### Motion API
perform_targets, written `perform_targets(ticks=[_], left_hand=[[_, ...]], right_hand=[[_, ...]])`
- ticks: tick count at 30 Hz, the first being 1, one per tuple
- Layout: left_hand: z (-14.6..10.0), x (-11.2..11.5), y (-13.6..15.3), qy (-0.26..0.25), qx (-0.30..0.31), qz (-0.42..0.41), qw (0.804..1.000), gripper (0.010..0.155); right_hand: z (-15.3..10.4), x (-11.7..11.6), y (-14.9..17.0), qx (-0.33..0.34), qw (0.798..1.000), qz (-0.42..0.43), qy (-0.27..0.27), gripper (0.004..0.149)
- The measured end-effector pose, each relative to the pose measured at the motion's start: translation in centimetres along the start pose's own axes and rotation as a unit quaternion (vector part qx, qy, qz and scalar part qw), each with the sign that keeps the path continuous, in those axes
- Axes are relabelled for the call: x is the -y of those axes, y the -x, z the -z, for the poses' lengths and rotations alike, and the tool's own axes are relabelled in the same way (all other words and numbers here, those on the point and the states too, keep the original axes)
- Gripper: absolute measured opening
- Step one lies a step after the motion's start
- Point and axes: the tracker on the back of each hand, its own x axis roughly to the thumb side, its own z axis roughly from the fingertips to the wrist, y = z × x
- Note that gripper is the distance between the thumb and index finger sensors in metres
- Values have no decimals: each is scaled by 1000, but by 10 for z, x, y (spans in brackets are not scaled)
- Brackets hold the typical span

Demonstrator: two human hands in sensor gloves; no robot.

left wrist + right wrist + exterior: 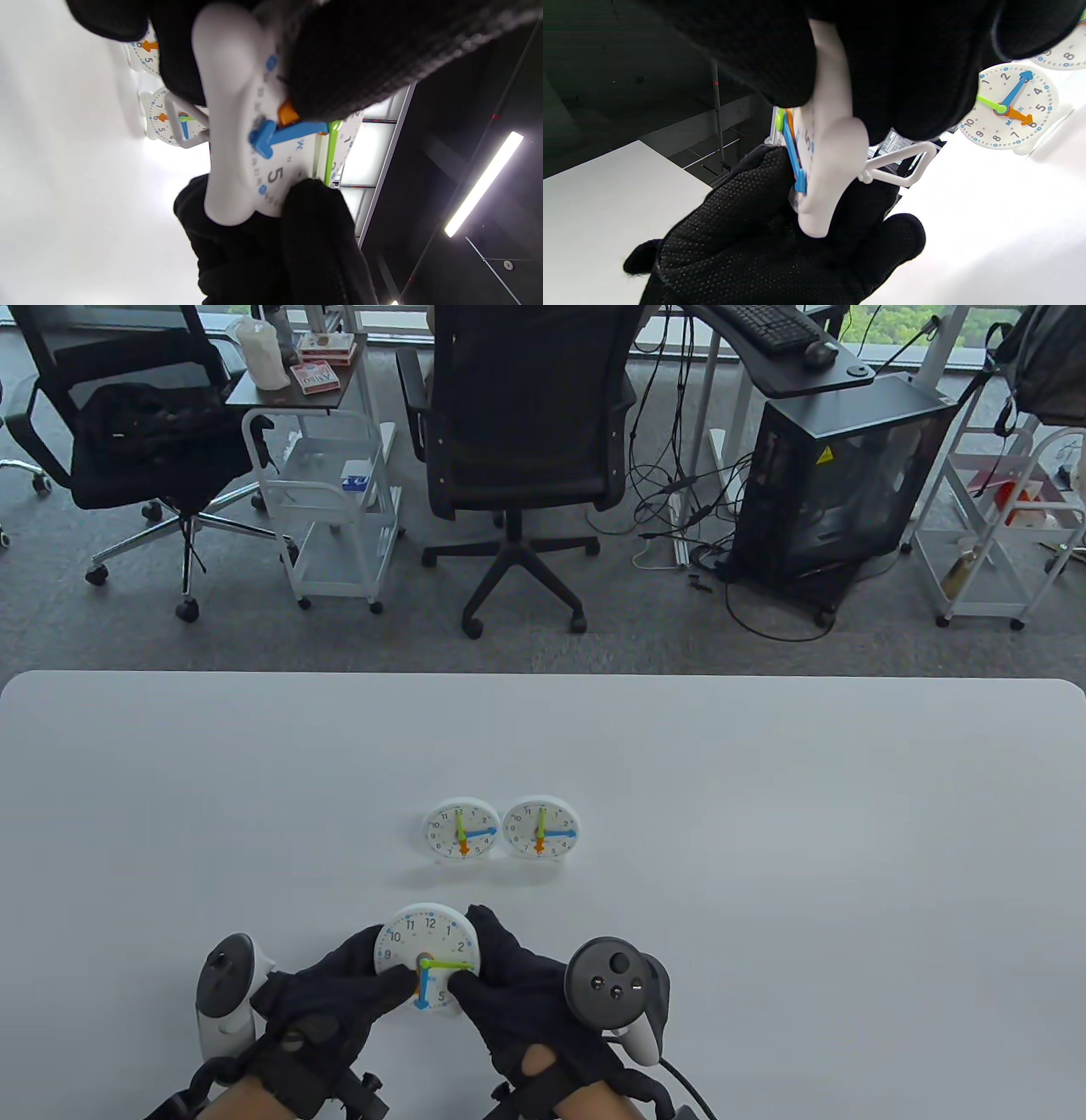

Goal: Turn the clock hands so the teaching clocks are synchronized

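A white teaching clock (pixel 422 937) stands tilted near the table's front edge, and both hands hold it. My left hand (pixel 339 997) grips its left side, with a finger lying over the lower left of the face. My right hand (pixel 509 984) grips its right side, with the thumb at the tip of the green hand (pixel 450 964). That green hand points near 3 and the blue hand (pixel 422 988) points down near 6. The orange hand (pixel 288 113) is mostly hidden under my left finger. Two more clocks (pixel 462 830) (pixel 541 827) stand side by side farther back, each showing green at 12, blue at 3 and orange at 6.
The white table (pixel 764 814) reaches its far edge at mid-frame. Beyond it on the floor are office chairs (pixel 517 415), white carts (pixel 331 500) and a black computer case (pixel 840 475). The held clock's wire stand (pixel 903 163) sticks out behind it.
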Motion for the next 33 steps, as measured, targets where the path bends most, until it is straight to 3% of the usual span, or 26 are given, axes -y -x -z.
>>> perform_targets(ticks=[14, 16, 20, 22, 25, 33], left_hand=[[1, 0, 2, 5, -8, 2, 1000, 58], [0, -1, 2, -4, -7, -6, 1000, 58], [0, 0, 4, -15, -5, -5, 1000, 57], [0, 0, 4, -21, -4, -11, 1000, 57], [-1, -1, 2, -22, -1, -3, 1000, 57], [-1, 3, 3, -16, 6, 4, 1000, 56]], right_hand=[[-1, -1, -1, 5, 1000, -7, 3, 70], [-1, -2, -2, 16, 1000, -16, 11, 75], [-3, -7, -10, 52, 995, -82, -17, 100], [-4, -11, -16, 85, 984, -155, -14, 110], [-6, -17, -21, 103, 967, -234, -16, 114], [-6, -16, -23, 101, 961, -258, 1, 113]])
